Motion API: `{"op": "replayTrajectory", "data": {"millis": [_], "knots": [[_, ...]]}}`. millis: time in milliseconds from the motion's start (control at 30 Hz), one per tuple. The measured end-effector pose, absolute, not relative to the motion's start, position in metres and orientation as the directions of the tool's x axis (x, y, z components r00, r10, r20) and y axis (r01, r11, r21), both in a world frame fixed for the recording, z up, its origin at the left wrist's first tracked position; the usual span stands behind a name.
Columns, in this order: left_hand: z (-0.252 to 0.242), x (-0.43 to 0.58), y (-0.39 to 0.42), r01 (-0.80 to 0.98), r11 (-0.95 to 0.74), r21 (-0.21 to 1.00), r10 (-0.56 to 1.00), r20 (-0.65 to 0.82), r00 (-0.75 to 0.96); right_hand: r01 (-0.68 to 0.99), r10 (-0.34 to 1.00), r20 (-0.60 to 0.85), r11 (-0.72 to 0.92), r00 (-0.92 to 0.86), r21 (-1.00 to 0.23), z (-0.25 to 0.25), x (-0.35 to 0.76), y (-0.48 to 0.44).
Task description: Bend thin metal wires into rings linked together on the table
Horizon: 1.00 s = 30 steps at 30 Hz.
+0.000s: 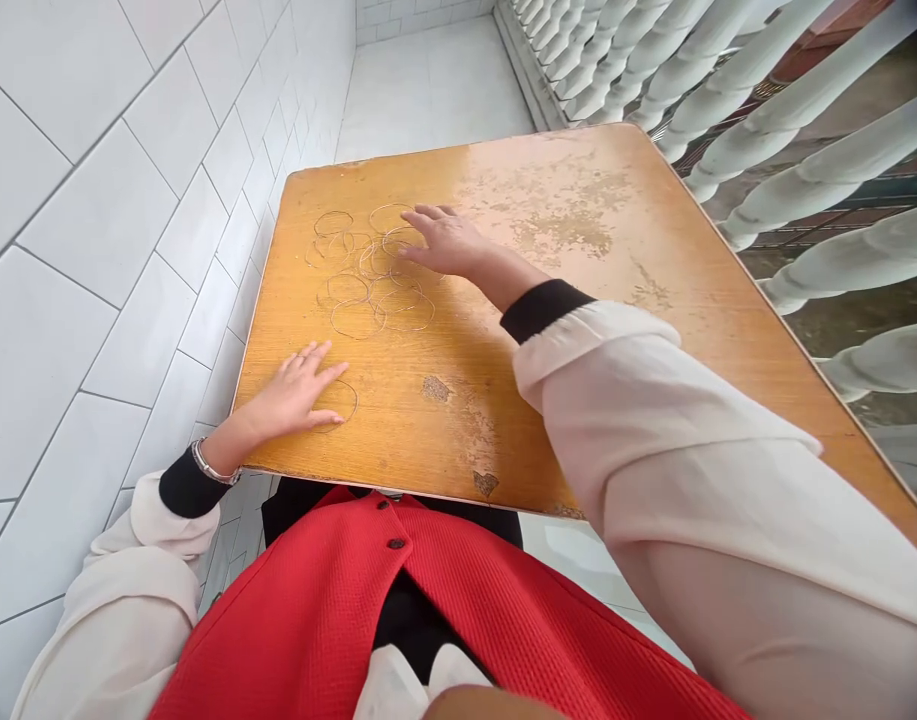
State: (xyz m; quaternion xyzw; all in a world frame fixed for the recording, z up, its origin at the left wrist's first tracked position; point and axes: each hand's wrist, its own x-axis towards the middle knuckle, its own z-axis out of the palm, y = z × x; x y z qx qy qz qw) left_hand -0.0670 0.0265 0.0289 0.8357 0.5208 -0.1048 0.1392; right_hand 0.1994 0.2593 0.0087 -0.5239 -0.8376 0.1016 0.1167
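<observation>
- A cluster of thin wire rings (pixel 368 268) lies flat on the upper left part of the tabletop, the rings overlapping and tangled together in one loose patch.
- A lone wire ring (pixel 344 402) lies apart from that cluster, nearer the table's front edge; so far, only this ring sits separately.
- The right hand (pixel 444 243) is open, its fingers spread and held together loosely, reaching over the cluster's upper right side. It clamps no ring, though whether the fingertips touch one cannot be told.
- The left hand (pixel 293 392) is open and flat on the table, fingers apart, its little finger side lying over the lone ring without gripping it.
- A metal bracelet (pixel 212 463) circles the left wrist, and cream sleeves with black cuffs cover both arms.
- The worn wooden tabletop (pixel 458 345) has patches of peeled finish.
- A white tiled wall (pixel 128 200) runs along its left side, white balusters (pixel 803 170) along its right, and a red vest (pixel 315 620) shows below.
</observation>
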Motion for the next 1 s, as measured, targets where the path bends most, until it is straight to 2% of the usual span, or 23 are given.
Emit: {"op": "replayTrajectory", "data": {"millis": [133, 333, 633, 700, 833, 1000], "knots": [[0.012, -0.061, 0.04, 0.889, -0.45, 0.088, 0.864, -0.21, 0.458, 0.844, 0.883, 0.05, 0.462, -0.467, -0.272, -0.005, 0.174, 0.255], [0.008, -0.041, 0.084, 0.903, -0.423, 0.078, 0.9, -0.084, 0.429, 0.816, 0.838, 0.162, 0.545, -0.521, -0.194, -0.031, 0.174, 0.21], [0.01, -0.045, 0.097, 0.884, -0.442, 0.152, 0.897, 0.072, 0.436, 0.846, 0.874, 0.099, 0.485, -0.475, -0.221, -0.005, 0.193, 0.185], [0.009, -0.046, 0.098, 0.876, -0.46, 0.146, 0.888, 0.068, 0.456, 0.82, 0.84, 0.096, 0.542, -0.533, -0.184, -0.004, 0.193, 0.174], [0.009, -0.041, 0.099, 0.874, -0.471, 0.118, 0.871, -0.093, 0.482, 0.709, 0.723, 0.05, 0.686, -0.689, -0.162, -0.011, 0.194, 0.145], [0.01, -0.038, 0.095, 0.874, -0.474, 0.109, 0.874, -0.064, 0.482, 0.664, 0.685, 0.096, 0.726, -0.723, -0.178, -0.017, 0.196, 0.122]]}}
